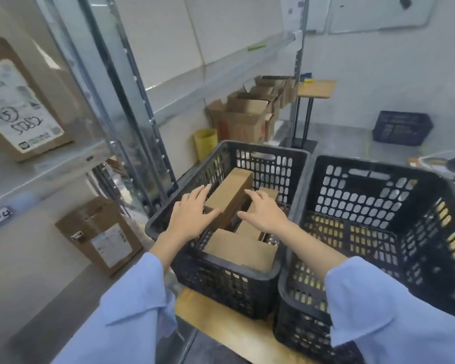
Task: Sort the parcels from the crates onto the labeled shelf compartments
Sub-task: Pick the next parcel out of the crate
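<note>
Two black crates sit on the table; left hand and right hand, fingers spread, flank a box in the left crate.

a yellow bin stands beside open cartons, near a small wooden table.

There is just one camera, worn on the person's head. It looks forward and down, very close above two black plastic crates with holes on a wooden desk, with grey metal shelves to the left.
</note>
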`<state>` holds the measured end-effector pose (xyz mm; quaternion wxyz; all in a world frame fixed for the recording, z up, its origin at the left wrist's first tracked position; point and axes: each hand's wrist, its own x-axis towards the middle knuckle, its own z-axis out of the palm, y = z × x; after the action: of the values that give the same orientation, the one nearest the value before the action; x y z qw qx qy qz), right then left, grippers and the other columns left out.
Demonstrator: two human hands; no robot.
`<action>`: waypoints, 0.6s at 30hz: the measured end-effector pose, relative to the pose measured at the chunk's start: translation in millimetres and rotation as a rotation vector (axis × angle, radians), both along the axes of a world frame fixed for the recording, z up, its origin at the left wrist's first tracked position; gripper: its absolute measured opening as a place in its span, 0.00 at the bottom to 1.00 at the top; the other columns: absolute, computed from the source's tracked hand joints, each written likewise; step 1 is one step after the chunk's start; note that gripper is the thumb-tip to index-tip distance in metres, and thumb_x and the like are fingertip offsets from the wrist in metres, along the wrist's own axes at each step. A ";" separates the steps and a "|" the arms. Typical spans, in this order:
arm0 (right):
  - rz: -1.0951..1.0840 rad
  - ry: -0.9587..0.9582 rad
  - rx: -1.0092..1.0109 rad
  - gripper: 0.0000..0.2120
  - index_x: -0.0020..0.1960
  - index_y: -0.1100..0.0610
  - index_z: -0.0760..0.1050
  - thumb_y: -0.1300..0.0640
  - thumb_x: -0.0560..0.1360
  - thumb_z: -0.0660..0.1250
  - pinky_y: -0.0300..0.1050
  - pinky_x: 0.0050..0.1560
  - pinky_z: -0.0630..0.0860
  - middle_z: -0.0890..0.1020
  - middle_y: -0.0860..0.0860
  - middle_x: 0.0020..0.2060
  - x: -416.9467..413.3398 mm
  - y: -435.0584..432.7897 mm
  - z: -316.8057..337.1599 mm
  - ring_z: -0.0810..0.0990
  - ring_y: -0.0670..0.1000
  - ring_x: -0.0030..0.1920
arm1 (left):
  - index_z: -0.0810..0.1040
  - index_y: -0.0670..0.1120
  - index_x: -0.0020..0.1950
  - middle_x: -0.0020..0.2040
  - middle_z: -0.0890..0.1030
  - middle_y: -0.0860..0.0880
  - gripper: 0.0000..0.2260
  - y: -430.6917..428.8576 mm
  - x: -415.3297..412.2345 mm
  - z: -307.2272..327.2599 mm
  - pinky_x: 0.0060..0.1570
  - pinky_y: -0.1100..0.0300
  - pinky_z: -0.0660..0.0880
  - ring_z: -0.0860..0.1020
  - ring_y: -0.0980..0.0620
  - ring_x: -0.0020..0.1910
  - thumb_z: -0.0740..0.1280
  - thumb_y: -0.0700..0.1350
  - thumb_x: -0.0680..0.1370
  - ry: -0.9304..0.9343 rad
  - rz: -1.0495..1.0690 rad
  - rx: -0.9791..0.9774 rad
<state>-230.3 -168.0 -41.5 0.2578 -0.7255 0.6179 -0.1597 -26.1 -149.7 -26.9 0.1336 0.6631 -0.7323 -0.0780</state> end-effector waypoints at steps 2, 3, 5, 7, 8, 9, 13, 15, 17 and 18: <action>-0.031 -0.031 0.026 0.35 0.79 0.49 0.55 0.44 0.77 0.66 0.58 0.72 0.64 0.58 0.54 0.78 5.9 -13.2 -9.4 0.58 0.58 0.77 | 0.54 0.53 0.80 0.79 0.59 0.50 0.33 -24.0 5.2 -10.1 0.72 0.44 0.59 0.60 0.46 0.76 0.62 0.60 0.79 -0.010 -0.018 0.028; -0.050 -0.056 0.045 0.36 0.79 0.49 0.55 0.45 0.77 0.68 0.58 0.72 0.65 0.59 0.54 0.78 9.4 -20.1 -15.3 0.59 0.58 0.76 | 0.54 0.53 0.80 0.79 0.59 0.50 0.34 -35.4 8.3 -15.2 0.72 0.44 0.60 0.61 0.45 0.76 0.63 0.60 0.79 -0.010 -0.028 0.043; -0.087 -0.092 0.097 0.38 0.79 0.50 0.54 0.46 0.76 0.69 0.57 0.72 0.66 0.60 0.55 0.77 17.1 -34.6 -27.3 0.61 0.58 0.75 | 0.54 0.52 0.80 0.79 0.60 0.50 0.35 -57.6 15.4 -25.5 0.71 0.44 0.62 0.62 0.45 0.75 0.64 0.60 0.78 0.001 -0.040 0.083; -0.114 -0.117 0.141 0.41 0.80 0.51 0.52 0.48 0.75 0.71 0.55 0.72 0.65 0.60 0.55 0.77 24.3 -49.8 -38.6 0.62 0.58 0.75 | 0.53 0.51 0.80 0.79 0.60 0.49 0.36 -78.8 21.6 -36.3 0.71 0.45 0.62 0.62 0.45 0.75 0.66 0.59 0.78 0.032 -0.058 0.129; -0.127 -0.131 0.157 0.42 0.80 0.52 0.52 0.49 0.75 0.72 0.54 0.72 0.65 0.60 0.55 0.77 27.8 -56.7 -43.8 0.61 0.58 0.75 | 0.53 0.51 0.81 0.79 0.59 0.49 0.37 -88.5 23.6 -42.1 0.71 0.46 0.62 0.62 0.45 0.75 0.67 0.58 0.77 0.058 -0.068 0.149; -0.137 -0.143 0.168 0.42 0.80 0.52 0.51 0.50 0.75 0.72 0.53 0.72 0.64 0.60 0.55 0.77 30.9 -62.9 -48.2 0.61 0.58 0.75 | 0.52 0.51 0.81 0.79 0.59 0.49 0.38 -97.6 25.2 -46.9 0.71 0.46 0.63 0.61 0.45 0.76 0.68 0.57 0.77 0.095 -0.079 0.168; -0.186 -0.170 0.184 0.44 0.80 0.52 0.51 0.51 0.74 0.73 0.51 0.72 0.64 0.62 0.55 0.76 39.7 -85.1 -66.1 0.62 0.57 0.75 | 0.50 0.51 0.81 0.79 0.57 0.49 0.42 -127.7 27.9 -67.3 0.72 0.47 0.62 0.60 0.47 0.76 0.72 0.53 0.75 0.196 -0.114 0.267; -0.196 -0.169 0.198 0.45 0.80 0.52 0.50 0.50 0.72 0.74 0.52 0.72 0.65 0.63 0.55 0.75 43.8 -94.9 -75.9 0.64 0.57 0.74 | 0.50 0.50 0.81 0.79 0.58 0.48 0.43 -139.6 30.0 -78.8 0.73 0.48 0.61 0.60 0.47 0.76 0.73 0.52 0.74 0.235 -0.111 0.317; -0.203 -0.168 0.223 0.48 0.80 0.52 0.50 0.50 0.71 0.76 0.54 0.73 0.65 0.63 0.55 0.75 47.9 -103.6 -85.1 0.64 0.57 0.74 | 0.50 0.49 0.80 0.78 0.60 0.47 0.43 -146.6 31.5 -90.7 0.73 0.48 0.62 0.62 0.48 0.75 0.74 0.51 0.73 0.280 -0.103 0.350; -0.206 -0.168 0.240 0.50 0.80 0.52 0.49 0.50 0.69 0.77 0.54 0.73 0.65 0.63 0.54 0.75 50.1 -107.6 -90.5 0.63 0.56 0.74 | 0.51 0.48 0.80 0.77 0.61 0.47 0.44 -148.7 32.5 -97.1 0.73 0.49 0.62 0.62 0.48 0.75 0.74 0.50 0.73 0.302 -0.098 0.363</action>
<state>-180.1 -275.6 -132.0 0.3755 -0.6065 0.6798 -0.1706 6.4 -298.3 -124.1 0.1161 0.6209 -0.7092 -0.3131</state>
